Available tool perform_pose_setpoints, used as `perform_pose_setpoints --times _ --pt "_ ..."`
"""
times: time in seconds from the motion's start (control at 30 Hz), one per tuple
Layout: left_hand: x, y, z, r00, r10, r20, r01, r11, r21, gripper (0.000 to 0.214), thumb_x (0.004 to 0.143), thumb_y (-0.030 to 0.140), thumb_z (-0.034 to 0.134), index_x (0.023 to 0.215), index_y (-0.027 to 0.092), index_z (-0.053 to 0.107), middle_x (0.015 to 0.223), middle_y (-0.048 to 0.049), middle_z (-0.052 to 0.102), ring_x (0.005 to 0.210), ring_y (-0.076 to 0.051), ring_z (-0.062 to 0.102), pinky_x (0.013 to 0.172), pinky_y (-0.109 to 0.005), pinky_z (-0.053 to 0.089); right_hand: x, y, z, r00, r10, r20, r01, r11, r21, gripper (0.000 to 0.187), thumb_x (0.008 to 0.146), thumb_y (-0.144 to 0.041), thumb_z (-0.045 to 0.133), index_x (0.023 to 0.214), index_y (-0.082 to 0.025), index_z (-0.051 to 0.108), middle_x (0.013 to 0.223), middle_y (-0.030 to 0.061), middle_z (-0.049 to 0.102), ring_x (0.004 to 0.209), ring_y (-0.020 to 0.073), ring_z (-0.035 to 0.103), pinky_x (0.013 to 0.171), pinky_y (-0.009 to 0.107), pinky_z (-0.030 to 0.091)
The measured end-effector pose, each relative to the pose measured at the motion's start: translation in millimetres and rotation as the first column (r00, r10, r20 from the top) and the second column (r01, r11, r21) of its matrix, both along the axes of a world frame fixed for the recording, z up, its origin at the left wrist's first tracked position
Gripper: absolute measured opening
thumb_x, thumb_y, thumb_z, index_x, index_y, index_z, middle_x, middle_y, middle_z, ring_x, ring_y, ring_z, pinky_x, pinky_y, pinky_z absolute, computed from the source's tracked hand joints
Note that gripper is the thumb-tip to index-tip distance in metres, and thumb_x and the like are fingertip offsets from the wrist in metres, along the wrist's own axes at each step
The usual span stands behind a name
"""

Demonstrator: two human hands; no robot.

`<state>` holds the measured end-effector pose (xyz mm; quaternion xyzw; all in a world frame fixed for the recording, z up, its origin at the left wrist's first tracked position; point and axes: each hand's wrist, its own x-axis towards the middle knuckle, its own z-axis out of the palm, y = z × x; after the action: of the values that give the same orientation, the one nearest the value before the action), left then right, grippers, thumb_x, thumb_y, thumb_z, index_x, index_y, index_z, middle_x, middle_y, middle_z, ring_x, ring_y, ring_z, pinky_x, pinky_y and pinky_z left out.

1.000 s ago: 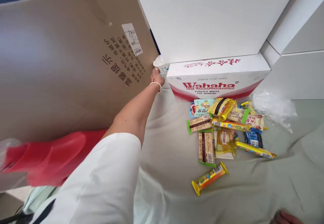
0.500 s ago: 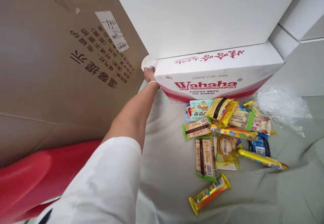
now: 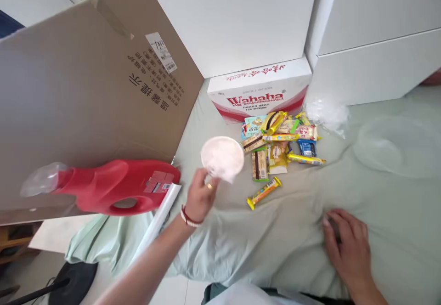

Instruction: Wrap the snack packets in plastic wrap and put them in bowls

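My left hand (image 3: 201, 194) grips the near edge of a round white bowl-like container (image 3: 222, 153) between thumb and fingers. Something white and soft-looking shows in it and hangs at the near rim; blur hides what it is. The container is raised over the green cloth (image 3: 234, 231), left of a pile of wrapped snacks (image 3: 277, 153). A yellow snack bar (image 3: 264, 193) lies apart in front of the pile. On the right, my right hand (image 3: 349, 245) rests on the cloth, thumb and fingers apart, with nothing visible in it.
A white and red Wahaha water carton (image 3: 258, 96) stands behind the snacks. Left are a large cardboard box (image 3: 99, 112) and a red jug (image 3: 117, 185) lying sideways. Crumpled clear plastic (image 3: 327, 114) and a clear round plastic piece (image 3: 399, 146) lie right. White cabinets (image 3: 375, 66) stand behind.
My left hand has drawn the white container out from beside the carton's left end and brought it nearer. My right hand has come into view. The view has shifted back.
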<state>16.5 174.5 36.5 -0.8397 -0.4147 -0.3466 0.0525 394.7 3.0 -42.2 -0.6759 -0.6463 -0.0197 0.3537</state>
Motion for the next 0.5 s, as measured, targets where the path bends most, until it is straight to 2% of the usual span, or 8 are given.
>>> perform_pose_setpoints --times 0.07,0.13,0.23,0.3,0.33,0.4,0.47,0.5 --pt "33 -54 4.2 0.997 -0.071 0.015 0.072 0.995 -0.066 0.018 0.1 0.01 0.055 0.109 0.021 0.065 0.11 -0.0058 0.065 0.097 -0.016 0.06 0.081 -0.028 0.05 -7 2 24.0 0.994 -0.055 -0.091 0.062 0.995 0.08 0.023 0.101 -0.031 0.06 0.12 -0.019 0.063 0.12 0.016 0.064 0.111 0.0309 0.061 0.094 0.05 0.05" --pt "64 -94 6.4 0.995 -0.095 0.031 0.098 0.988 -0.121 0.02 0.1 0.007 0.053 0.109 0.02 0.064 0.107 -0.0064 0.065 0.094 -0.016 0.058 0.078 -0.027 0.05 -16 3 58.6 0.982 -0.01 -0.188 0.046 0.982 0.185 0.028 0.099 -0.025 0.061 0.126 -0.02 0.061 0.124 0.0163 0.063 0.117 0.0316 0.06 0.097 0.051 0.051" --pt "97 -130 8.3 0.982 -0.184 0.041 0.188 0.971 -0.147 0.023 0.1 0.006 0.051 0.11 0.021 0.065 0.109 -0.0073 0.065 0.092 -0.016 0.056 0.075 -0.027 0.051 -36 10 113.2 0.916 0.357 -0.185 -0.306 0.917 0.258 0.031 0.097 -0.018 0.057 0.128 -0.022 0.06 0.122 0.0127 0.067 0.115 0.0277 0.064 0.098 0.047 0.054" --pt "109 -143 8.0 0.96 -0.279 0.037 0.281 0.944 -0.172 0.025 0.101 0.006 0.05 0.114 0.021 0.065 0.114 -0.0085 0.065 0.101 -0.018 0.059 0.082 -0.03 0.054 -49 20 135.9 0.869 0.479 -0.124 -0.484 0.875 -0.007 0.029 0.098 -0.016 0.053 0.125 -0.02 0.063 0.123 0.0128 0.069 0.115 0.0262 0.066 0.101 0.044 0.055" --pt "113 -148 7.1 0.946 -0.323 0.03 0.322 0.928 -0.186 0.028 0.101 0.006 0.049 0.118 0.021 0.064 0.114 -0.0087 0.065 0.105 -0.019 0.06 0.088 -0.032 0.056 -54 26 141.2 0.873 0.477 -0.099 -0.486 0.846 -0.217 0.03 0.098 -0.014 0.051 0.125 -0.017 0.064 0.125 0.0146 0.069 0.113 0.0263 0.067 0.1 0.042 0.055" --pt "117 -156 2.9 0.929 -0.369 0.022 0.365 0.907 -0.209 0.032 0.101 0.006 0.046 0.126 0.021 0.06 0.113 -0.0081 0.066 0.106 -0.019 0.063 0.093 -0.035 0.057 -60 35 141.6 0.892 0.451 -0.041 -0.388 0.714 -0.583 0.038 0.096 -0.012 0.05 0.132 -0.01 0.062 0.129 0.0194 0.069 0.109 0.0272 0.071 0.096 0.039 0.057" --pt "118 -162 -4.5 0.941 -0.334 0.052 0.336 0.908 -0.25 0.034 0.101 0.007 0.046 0.131 0.021 0.053 0.11 -0.0074 0.066 0.099 -0.017 0.067 0.087 -0.032 0.059 -62 41 134.0 0.875 0.485 -0.004 -0.318 0.568 -0.759 0.051 0.094 -0.01 0.052 0.144 -0.004 0.056 0.129 0.0228 0.069 0.106 0.0281 0.073 0.091 0.036 0.057" --pt "118 -165 -9.1 0.952 -0.295 0.078 0.305 0.912 -0.276 0.035 0.101 0.008 0.047 0.133 0.021 0.05 0.108 -0.0074 0.066 0.095 -0.017 0.068 0.082 -0.029 0.06 -63 42 129.2 0.858 0.513 0.001 -0.317 0.532 -0.785 0.056 0.093 -0.009 0.053 0.148 -0.002 0.052 0.126 0.0234 0.071 0.106 0.0285 0.074 0.089 0.034 0.057"
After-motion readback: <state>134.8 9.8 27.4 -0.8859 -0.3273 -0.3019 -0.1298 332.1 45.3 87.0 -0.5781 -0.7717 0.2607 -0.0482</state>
